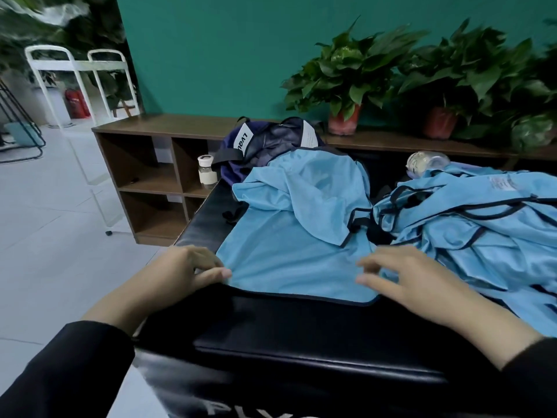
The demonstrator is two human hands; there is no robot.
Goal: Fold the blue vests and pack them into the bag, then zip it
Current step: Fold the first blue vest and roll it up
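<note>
A light blue vest [289, 236] with dark trim lies spread on the black padded bench [301, 336], its upper part folded over itself. My left hand [193, 267] pinches the vest's near left corner between thumb and fingers. My right hand [401, 276] rests on the near right part of the same vest, fingers spread and slightly bent. A heap of more blue vests [476, 224] lies at the right. The dark navy bag [265, 146] with a white label stands behind the spread vest; whether it is zipped is hidden.
A brown cubby shelf [144, 176] stands behind the bench, with a small white-capped bottle [206, 173] at its edge. Potted plants [346, 79] line its top against the teal wall. A clear plastic bottle [428, 162] lies beyond the heap. A white rack [78, 86] stands at left.
</note>
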